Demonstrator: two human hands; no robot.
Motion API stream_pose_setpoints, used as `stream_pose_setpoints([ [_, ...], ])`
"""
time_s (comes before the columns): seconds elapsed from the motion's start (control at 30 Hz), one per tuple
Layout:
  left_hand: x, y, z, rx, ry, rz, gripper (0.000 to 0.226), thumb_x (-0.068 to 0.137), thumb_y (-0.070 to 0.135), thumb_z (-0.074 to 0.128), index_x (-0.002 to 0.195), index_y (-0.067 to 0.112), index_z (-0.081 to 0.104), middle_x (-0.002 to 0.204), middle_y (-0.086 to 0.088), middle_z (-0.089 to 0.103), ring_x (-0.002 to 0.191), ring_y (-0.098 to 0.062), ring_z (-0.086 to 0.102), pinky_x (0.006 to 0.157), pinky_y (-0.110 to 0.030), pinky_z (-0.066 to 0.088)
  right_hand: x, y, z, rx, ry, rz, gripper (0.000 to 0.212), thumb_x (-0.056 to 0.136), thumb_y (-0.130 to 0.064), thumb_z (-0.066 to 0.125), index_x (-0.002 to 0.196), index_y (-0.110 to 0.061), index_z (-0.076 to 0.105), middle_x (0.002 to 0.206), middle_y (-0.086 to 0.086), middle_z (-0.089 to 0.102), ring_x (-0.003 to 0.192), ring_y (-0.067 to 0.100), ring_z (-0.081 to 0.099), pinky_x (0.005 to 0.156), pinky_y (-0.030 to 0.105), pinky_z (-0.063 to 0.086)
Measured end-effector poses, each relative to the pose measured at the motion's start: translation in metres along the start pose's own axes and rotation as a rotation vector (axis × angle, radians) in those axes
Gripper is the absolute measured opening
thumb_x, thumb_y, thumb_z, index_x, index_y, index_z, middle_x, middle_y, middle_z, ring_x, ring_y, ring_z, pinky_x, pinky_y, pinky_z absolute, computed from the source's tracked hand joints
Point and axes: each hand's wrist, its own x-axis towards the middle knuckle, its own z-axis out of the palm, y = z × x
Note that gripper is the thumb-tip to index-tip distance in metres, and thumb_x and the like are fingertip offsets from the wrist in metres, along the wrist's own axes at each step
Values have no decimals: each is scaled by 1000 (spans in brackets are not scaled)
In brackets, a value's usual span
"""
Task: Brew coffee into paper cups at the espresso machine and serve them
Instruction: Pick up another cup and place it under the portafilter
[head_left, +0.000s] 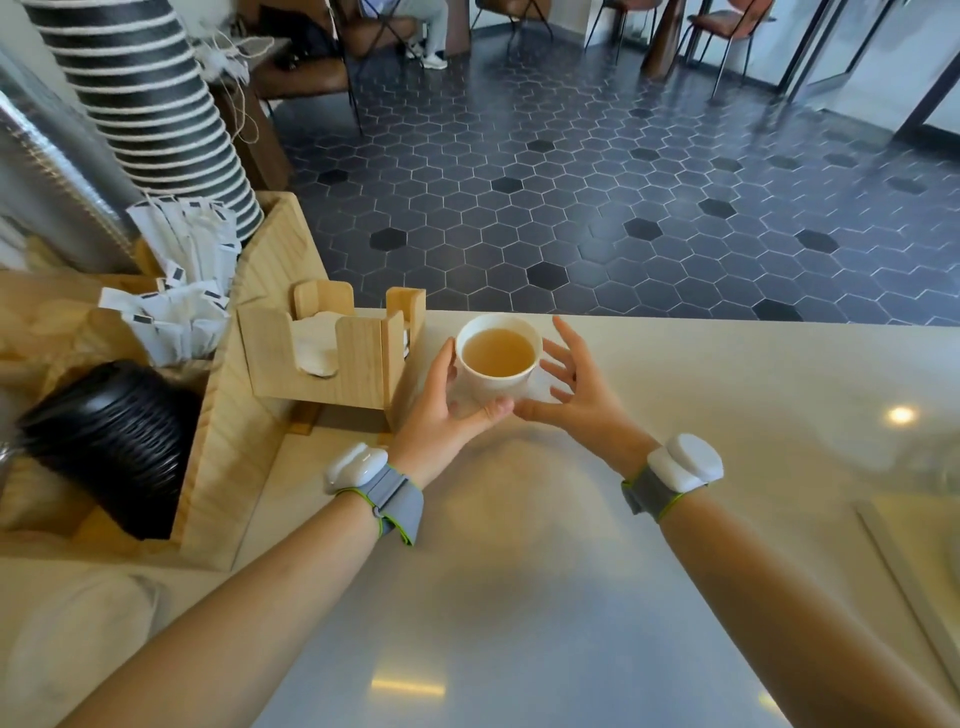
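Here a white paper cup stands upright on the pale counter, near its far edge, filled close to the rim with a light amber-brown liquid. The left hand holds the cup from its left side: the fingers curve around the wall and the thumb lies across the near side of the base. The right hand is just beside the cup on the right, fingers spread apart and nearly straight; its thumb tip meets the left thumb in front of the cup, and whether its fingers touch the cup wall I cannot tell. Both wrists carry a grey strap with a white device on it. Just left of the cup sits a wooden napkin holder with white napkins inside. Farther left, a wooden organiser holds white sachets, a stack of black lids lying on its side, and a tall tilted stack of black-and-white cups. Beyond the counter lies a dark hexagon-tiled floor with chairs at the far side.
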Motion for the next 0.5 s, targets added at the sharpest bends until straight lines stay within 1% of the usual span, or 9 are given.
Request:
stream_pose_setpoints([
  [0.07, -14, 6, -3, -6, -3, -2, 90, 76, 46, 69, 149, 35, 16, 155, 10, 25, 142, -11, 23, 115, -49, 26, -12, -10, -4, -3, 22, -20, 106, 63, -36, 74, 147, -34, 9, 154, -3, 25, 138, 20, 32, 109, 38, 31],
  [0.2, -42, 16, -11, -43, -9, 11, 83, 77, 47, 70, 143, 44, 20, 157, 14, 18, 143, -6, 18, 116, -48, 24, -38, -29, -8, 4, 66, -80, 102, 66, -34, 73, 147, -34, 12, 154, -6, 25, 138, 17, 32, 110, 38, 29],
  [0.27, -54, 23, -18, -84, -5, 26, 84, 75, 47, 74, 141, 48, 21, 155, 18, 20, 142, -2, 19, 116, -47, 25, -51, -40, -7, 17, 83, -116, 101, 65, -37, 73, 147, -34, 13, 155, -7, 23, 138, 15, 30, 111, 40, 27],
  [0.33, -69, 32, -28, -109, 0, 58, 88, 74, 45, 76, 144, 45, 23, 152, 22, 25, 138, 6, 23, 115, -42, 27, -63, -53, -5, 16, 78, -153, 99, 66, -40, 72, 146, -37, 15, 155, -11, 21, 137, 10, 29, 111, 39, 26],
  [0.37, -77, 36, -35, -124, 6, 76, 89, 74, 43, 77, 145, 44, 24, 152, 22, 26, 135, 11, 25, 114, -36, 30, -69, -60, -1, 12, 67, -170, 97, 66, -40, 72, 144, -39, 15, 153, -16, 21, 135, 7, 28, 111, 38, 26],
  [0.43, -93, 45, -49, -138, 15, 102, 89, 71, 45, 78, 143, 46, 25, 154, 17, 24, 128, 20, 29, 106, -18, 36, -76, -73, 7, 1, 12, -190, 94, 65, -41, 72, 141, -44, 17, 143, -32, 23, 133, 3, 27, 110, 39, 25],
  [0.47, -102, 48, -57, -129, 37, 103, 90, 69, 50, 78, 142, 49, 25, 154, 17, 23, 128, 21, 27, 106, -17, 34, -82, -80, 13, -5, -17, -203, 94, 65, -41, 73, 140, -48, 18, 136, -41, 24, 132, 1, 28, 110, 38, 25],
  [0.5, -123, 52, -72, -100, 77, 121, 94, 65, 56, 78, 142, 51, 25, 154, 19, 21, 132, 17, 23, 111, -24, 29, -91, -92, 29, -19, -55, -239, 95, 64, -42, 74, 139, -51, 17, 130, -46, 25, 131, 0, 29, 109, 38, 26],
])
